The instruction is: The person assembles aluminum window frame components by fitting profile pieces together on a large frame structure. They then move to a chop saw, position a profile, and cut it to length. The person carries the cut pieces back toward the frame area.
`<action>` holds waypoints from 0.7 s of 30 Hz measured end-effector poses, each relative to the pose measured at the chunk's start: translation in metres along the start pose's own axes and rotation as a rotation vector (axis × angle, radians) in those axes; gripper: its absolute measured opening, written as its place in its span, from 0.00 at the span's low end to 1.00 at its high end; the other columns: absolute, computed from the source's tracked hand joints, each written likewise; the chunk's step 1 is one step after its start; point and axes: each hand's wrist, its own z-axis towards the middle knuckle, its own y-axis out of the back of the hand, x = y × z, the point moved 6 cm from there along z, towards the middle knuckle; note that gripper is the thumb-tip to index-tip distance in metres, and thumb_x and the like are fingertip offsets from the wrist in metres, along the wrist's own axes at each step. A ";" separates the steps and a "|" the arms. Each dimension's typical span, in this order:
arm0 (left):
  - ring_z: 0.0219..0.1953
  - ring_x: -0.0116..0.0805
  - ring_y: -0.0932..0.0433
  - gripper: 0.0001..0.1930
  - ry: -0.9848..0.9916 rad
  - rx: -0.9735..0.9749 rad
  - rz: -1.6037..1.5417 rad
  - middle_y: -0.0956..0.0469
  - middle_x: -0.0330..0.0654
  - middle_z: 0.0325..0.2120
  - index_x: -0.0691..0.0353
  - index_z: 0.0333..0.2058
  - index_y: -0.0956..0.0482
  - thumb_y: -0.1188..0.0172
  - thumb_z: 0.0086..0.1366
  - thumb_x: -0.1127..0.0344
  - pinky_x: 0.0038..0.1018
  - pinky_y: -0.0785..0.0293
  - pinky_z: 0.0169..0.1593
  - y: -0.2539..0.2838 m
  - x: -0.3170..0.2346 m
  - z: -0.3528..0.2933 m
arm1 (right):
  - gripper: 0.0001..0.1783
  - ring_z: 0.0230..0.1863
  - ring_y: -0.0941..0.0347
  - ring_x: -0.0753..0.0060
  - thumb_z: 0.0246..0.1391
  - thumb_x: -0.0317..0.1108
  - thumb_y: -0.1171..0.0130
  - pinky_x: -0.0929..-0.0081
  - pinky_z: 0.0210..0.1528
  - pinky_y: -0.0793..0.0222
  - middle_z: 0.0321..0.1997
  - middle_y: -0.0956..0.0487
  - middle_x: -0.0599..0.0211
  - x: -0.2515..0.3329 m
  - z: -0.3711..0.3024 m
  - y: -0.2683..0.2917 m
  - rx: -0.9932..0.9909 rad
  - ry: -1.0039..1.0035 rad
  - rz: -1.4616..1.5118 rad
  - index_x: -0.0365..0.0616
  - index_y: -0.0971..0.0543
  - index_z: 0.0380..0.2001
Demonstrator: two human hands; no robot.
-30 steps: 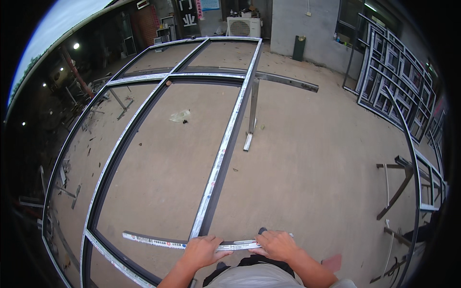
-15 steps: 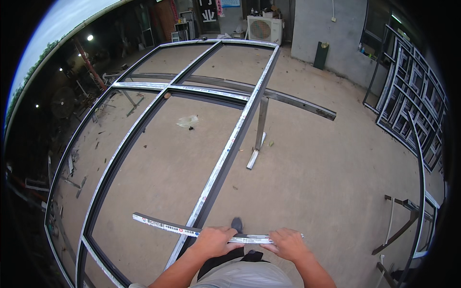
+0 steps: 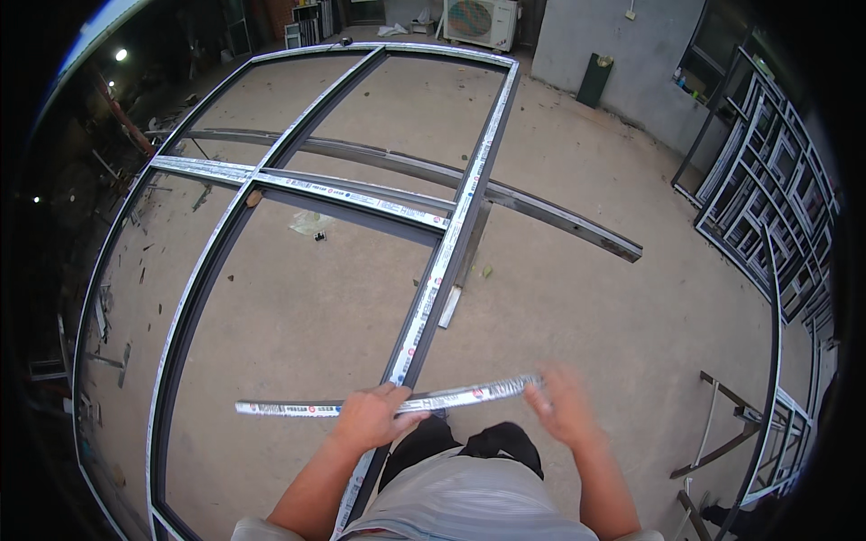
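A narrow frame profile strip (image 3: 478, 394), wrapped in white printed film, lies crosswise in front of me over the near side bar of a large window frame (image 3: 424, 316). My left hand (image 3: 372, 420) is closed around the strip near its middle, just above that bar. At the strip's right end is my right hand (image 3: 566, 410), smeared by motion. Its thumb side is close to the tip, but whether it touches cannot be made out. The big frame has dark inner edges and white film on its top faces, with crossbars dividing it into several openings.
A long metal rail (image 3: 559, 221) runs under the frame and juts out to the right. Stacked frames (image 3: 767, 180) lean along the right wall, with metal stands (image 3: 722, 424) nearer me. At the back stands an air conditioner unit (image 3: 478, 22). A plastic bag (image 3: 311, 222) lies on the floor.
The strip's right end has risen and swung away from me, while its left end sits slightly lower in view. My right hand has moved up and right and blurred; my left keeps its grip.
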 end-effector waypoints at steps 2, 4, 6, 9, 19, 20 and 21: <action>0.35 0.57 0.14 0.23 0.128 -0.001 -0.003 0.14 0.48 0.34 0.57 0.43 0.14 0.28 0.66 0.42 0.49 0.19 0.39 0.015 0.019 0.018 | 0.19 0.50 0.22 0.38 0.70 0.44 0.37 0.50 0.53 0.25 0.48 0.18 0.46 -0.015 0.048 0.013 -0.145 -0.008 0.057 0.39 0.17 0.51; 0.37 0.60 0.14 0.20 0.247 -0.006 -0.032 0.13 0.52 0.35 0.57 0.44 0.15 0.29 0.68 0.46 0.50 0.19 0.41 0.020 0.036 0.032 | 0.17 0.52 0.22 0.38 0.72 0.40 0.40 0.52 0.55 0.25 0.50 0.18 0.45 -0.027 0.099 0.023 -0.195 -0.025 0.116 0.38 0.18 0.53; 0.37 0.60 0.14 0.19 0.382 -0.043 -0.063 0.14 0.53 0.34 0.57 0.43 0.15 0.30 0.68 0.47 0.50 0.19 0.41 0.021 0.048 0.044 | 0.15 0.53 0.21 0.39 0.73 0.37 0.42 0.54 0.56 0.25 0.51 0.17 0.46 -0.033 0.156 0.025 -0.151 -0.047 0.193 0.38 0.18 0.54; 0.36 0.61 0.14 0.18 0.561 -0.189 -0.083 0.14 0.55 0.32 0.59 0.44 0.16 0.30 0.69 0.50 0.50 0.19 0.40 0.019 0.058 0.061 | 0.14 0.53 0.21 0.42 0.74 0.36 0.43 0.56 0.56 0.24 0.50 0.17 0.48 -0.038 0.242 0.007 -0.050 0.027 0.273 0.37 0.19 0.53; 0.37 0.62 0.16 0.19 0.990 -0.363 0.027 0.16 0.54 0.37 0.61 0.45 0.18 0.28 0.68 0.51 0.50 0.20 0.41 -0.018 0.046 0.106 | 0.24 0.54 0.20 0.37 0.76 0.47 0.51 0.45 0.56 0.26 0.49 0.16 0.40 -0.033 0.477 -0.161 0.634 0.366 0.271 0.36 0.17 0.46; 0.37 0.62 0.16 0.19 1.006 -0.365 0.051 0.17 0.54 0.37 0.61 0.45 0.18 0.28 0.68 0.52 0.50 0.20 0.40 -0.019 0.043 0.110 | 0.24 0.53 0.20 0.36 0.76 0.48 0.52 0.44 0.56 0.26 0.48 0.16 0.39 -0.028 0.485 -0.175 0.720 0.384 0.254 0.36 0.18 0.44; 0.37 0.62 0.17 0.19 1.022 -0.367 0.073 0.17 0.53 0.37 0.61 0.46 0.18 0.27 0.67 0.52 0.51 0.21 0.40 -0.021 0.037 0.114 | 0.25 0.52 0.20 0.35 0.77 0.48 0.53 0.43 0.55 0.26 0.47 0.16 0.38 -0.024 0.489 -0.189 0.807 0.404 0.232 0.36 0.18 0.43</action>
